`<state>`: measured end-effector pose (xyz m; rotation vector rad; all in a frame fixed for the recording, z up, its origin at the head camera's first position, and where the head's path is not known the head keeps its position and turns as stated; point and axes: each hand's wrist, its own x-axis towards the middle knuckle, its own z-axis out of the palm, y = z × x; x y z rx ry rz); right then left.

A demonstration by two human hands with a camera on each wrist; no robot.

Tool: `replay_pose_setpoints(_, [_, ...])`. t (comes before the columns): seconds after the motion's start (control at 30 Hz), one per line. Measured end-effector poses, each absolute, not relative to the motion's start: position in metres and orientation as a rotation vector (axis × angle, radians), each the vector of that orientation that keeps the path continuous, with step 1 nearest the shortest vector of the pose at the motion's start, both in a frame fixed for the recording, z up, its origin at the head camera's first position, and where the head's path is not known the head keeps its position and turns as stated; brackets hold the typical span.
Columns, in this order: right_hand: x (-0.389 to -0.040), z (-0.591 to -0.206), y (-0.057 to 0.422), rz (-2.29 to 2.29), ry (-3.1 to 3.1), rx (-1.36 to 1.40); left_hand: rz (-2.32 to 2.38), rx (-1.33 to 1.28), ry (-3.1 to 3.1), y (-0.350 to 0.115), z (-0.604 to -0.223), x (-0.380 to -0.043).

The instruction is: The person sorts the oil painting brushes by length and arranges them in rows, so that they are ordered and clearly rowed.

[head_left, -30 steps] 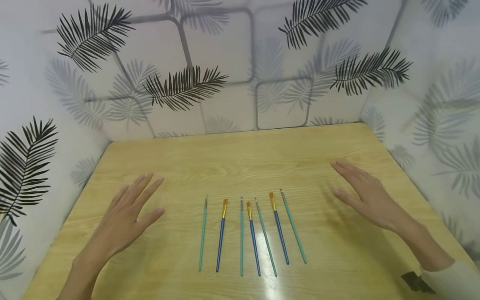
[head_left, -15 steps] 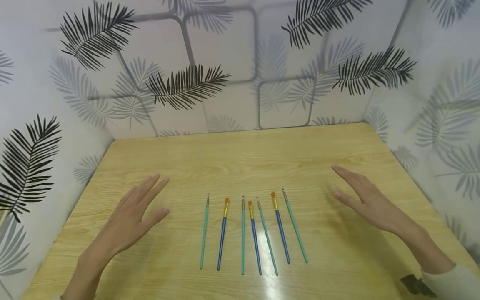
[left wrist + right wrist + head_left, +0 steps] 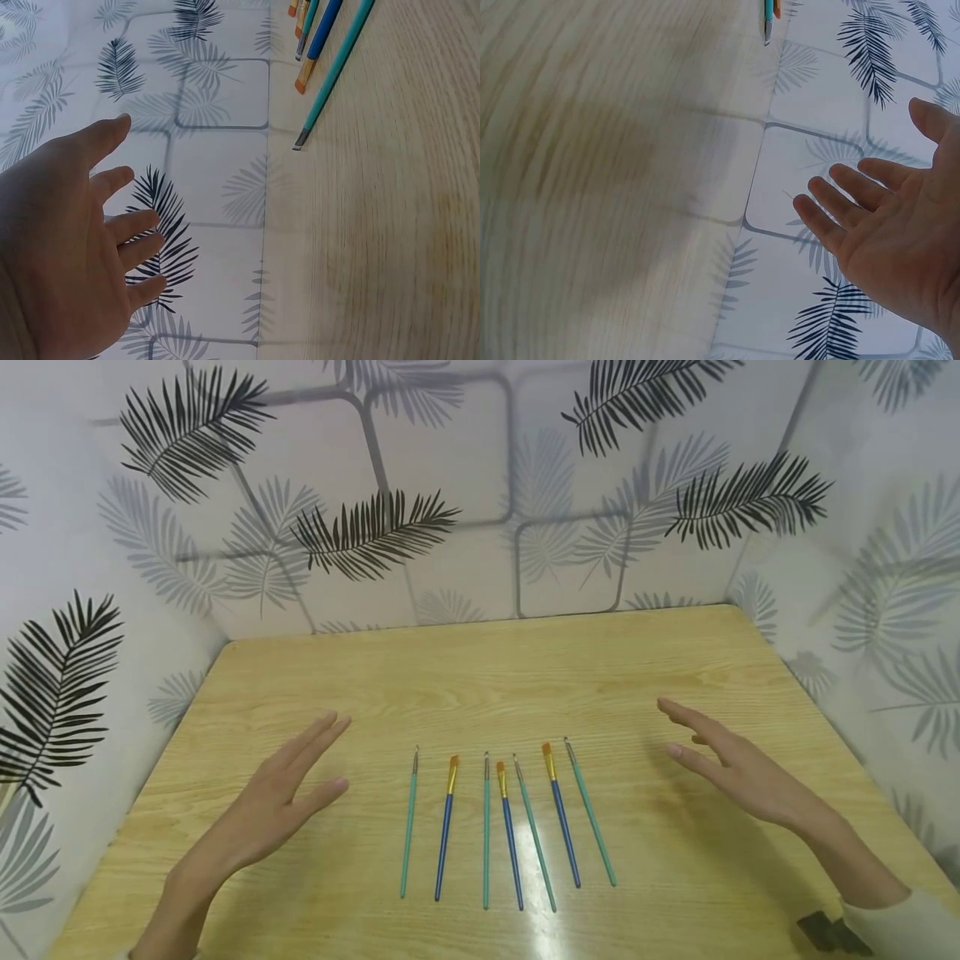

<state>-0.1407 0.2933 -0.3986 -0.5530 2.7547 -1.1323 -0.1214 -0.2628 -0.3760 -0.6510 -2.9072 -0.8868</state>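
Several slim tools lie spread in a row on the wooden table. Blue paintbrushes with gold ferrules and orange flat bristles alternate with green-handled tools whose thin metal tips point away from me. My left hand hovers left of the row, fingers extended and thumb apart; the left wrist view shows its palm side, holding nothing. To the right of the row, my right hand is likewise raised above the table, fingers extended, palm turned inward. Neither hand touches a tool. The outermost green tool also shows in the left wrist view.
Wall covering with a dark and grey leaf pattern rises behind the table and along both sides. A small dark object is by the right sleeve near the table's front right. Light glares on the table below the brushes.
My left hand has shifted slightly right and turned more edge-on. My right hand's fingers have dipped a little. The brushes and green tools stay in place; the head view shifted slightly early on.
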Motion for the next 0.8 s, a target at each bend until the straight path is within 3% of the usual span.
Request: replay_pose_setpoints(0.8, [-0.137, -0.392, 0.283, -1.457, 2.425, -0.565, -1.180, -0.616, -2.999, -0.250, -0.368, -0.114])
